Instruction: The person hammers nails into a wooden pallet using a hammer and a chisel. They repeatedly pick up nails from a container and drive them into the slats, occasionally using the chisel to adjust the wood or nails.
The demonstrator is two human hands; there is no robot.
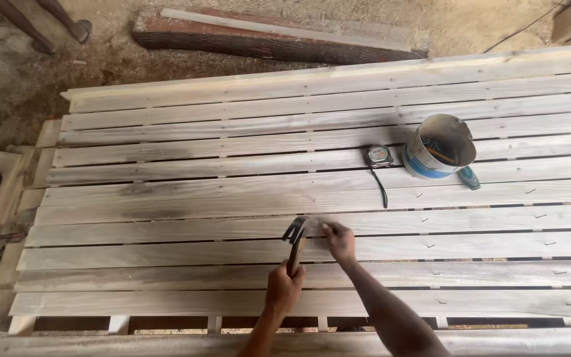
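Gripping a claw hammer [297, 239] by its handle, the left hand [283, 289] is closing tight around it; the right hand [339, 240] is pinching, fingers together, at the head, seemingly steadying a nail on the slatted wooden panel [166, 198]. A tin [439, 147] and tape measure [379, 156] are sitting within reach.

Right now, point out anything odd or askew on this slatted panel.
The tin can leans tilted on the slats, its open mouth showing small items inside. A dark smudge stains the boards. The left hand holds a claw hammer; the right hand pinches something too small to identify.
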